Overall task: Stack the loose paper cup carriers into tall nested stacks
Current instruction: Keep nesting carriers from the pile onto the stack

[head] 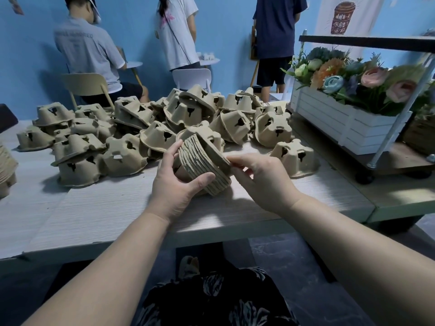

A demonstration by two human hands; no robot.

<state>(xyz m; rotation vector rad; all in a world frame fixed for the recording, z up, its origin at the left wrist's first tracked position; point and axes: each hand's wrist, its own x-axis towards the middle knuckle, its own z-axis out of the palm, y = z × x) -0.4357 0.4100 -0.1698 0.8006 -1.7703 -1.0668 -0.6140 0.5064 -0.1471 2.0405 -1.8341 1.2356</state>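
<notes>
A short nested stack of brown pulp cup carriers is held tilted above the pale wooden table, its layered rims facing me. My left hand grips the stack from the left, thumb across its lower rims. My right hand pinches the rim of the top carrier at the stack's right edge. Behind the stack a big heap of loose carriers lies upside down across the table. One single carrier sits alone to the right of my hands.
A stack's edge shows at far left. A white planter box of artificial flowers stands on a wheeled shelf cart at right. Three people and two chairs are by the blue wall behind the table.
</notes>
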